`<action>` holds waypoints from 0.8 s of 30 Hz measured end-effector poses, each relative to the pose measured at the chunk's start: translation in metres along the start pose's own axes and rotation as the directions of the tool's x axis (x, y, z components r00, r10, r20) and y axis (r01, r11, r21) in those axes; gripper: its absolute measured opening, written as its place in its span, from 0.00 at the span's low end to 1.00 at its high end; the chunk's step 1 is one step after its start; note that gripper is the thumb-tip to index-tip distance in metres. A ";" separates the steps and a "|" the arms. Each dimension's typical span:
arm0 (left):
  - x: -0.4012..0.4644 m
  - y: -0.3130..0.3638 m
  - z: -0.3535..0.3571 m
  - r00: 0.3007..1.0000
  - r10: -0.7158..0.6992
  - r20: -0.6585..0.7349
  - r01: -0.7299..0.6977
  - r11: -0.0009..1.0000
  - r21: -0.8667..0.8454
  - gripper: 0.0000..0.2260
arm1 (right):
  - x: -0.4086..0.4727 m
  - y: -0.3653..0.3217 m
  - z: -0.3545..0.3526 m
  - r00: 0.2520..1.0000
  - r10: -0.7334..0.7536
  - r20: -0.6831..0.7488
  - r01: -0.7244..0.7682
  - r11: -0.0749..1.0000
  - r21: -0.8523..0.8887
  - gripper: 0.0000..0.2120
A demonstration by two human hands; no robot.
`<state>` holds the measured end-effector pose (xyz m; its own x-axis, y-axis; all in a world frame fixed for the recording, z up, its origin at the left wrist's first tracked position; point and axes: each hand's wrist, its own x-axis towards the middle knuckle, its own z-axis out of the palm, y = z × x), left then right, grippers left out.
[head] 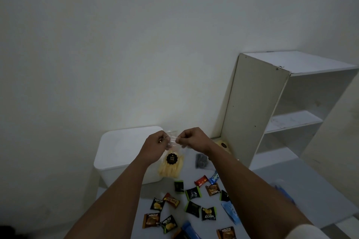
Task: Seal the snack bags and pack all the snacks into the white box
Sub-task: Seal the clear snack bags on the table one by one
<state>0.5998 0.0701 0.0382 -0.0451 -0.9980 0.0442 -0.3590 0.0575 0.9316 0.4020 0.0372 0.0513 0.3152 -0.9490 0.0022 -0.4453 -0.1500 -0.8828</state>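
Note:
A clear snack bag (171, 165) of pale yellow sticks with a round black label hangs in the air in front of me. My left hand (155, 145) and my right hand (191, 137) both pinch its top edge, fingers curled, close together. Behind and left of the bag stands the white box (116, 153) with its lid on. Several small wrapped snacks (192, 205) lie scattered on the white surface below my arms. A dark bag (201, 160) lies right of the held bag, and another yellow snack bag (222, 144) shows behind my right wrist.
A white open shelf unit (281, 106) stands at the right against the wall. Blue packets (230, 213) lie at the lower right of the snack pile. A plain white wall fills the back and left.

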 end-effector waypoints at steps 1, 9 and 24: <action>0.000 -0.001 -0.002 1.000 -0.010 -0.013 0.010 1.000 -0.018 0.07 | -0.001 0.001 0.000 1.000 0.005 -0.005 -0.005 1.000 0.012 0.09; -0.008 -0.005 -0.003 0.998 -0.058 -0.017 0.056 0.992 -0.111 0.07 | -0.008 0.001 0.002 1.000 0.006 0.026 -0.006 1.000 0.001 0.09; -0.015 -0.007 -0.005 0.992 -0.111 -0.053 0.099 0.975 -0.200 0.07 | -0.022 0.011 0.005 0.996 0.064 -0.067 -0.051 0.981 0.190 0.05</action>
<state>0.6076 0.0845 0.0326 0.0444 -0.9982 -0.0406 -0.1684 -0.0475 0.9846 0.3947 0.0578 0.0389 0.2294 -0.9731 -0.0232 -0.2935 -0.0464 -0.9548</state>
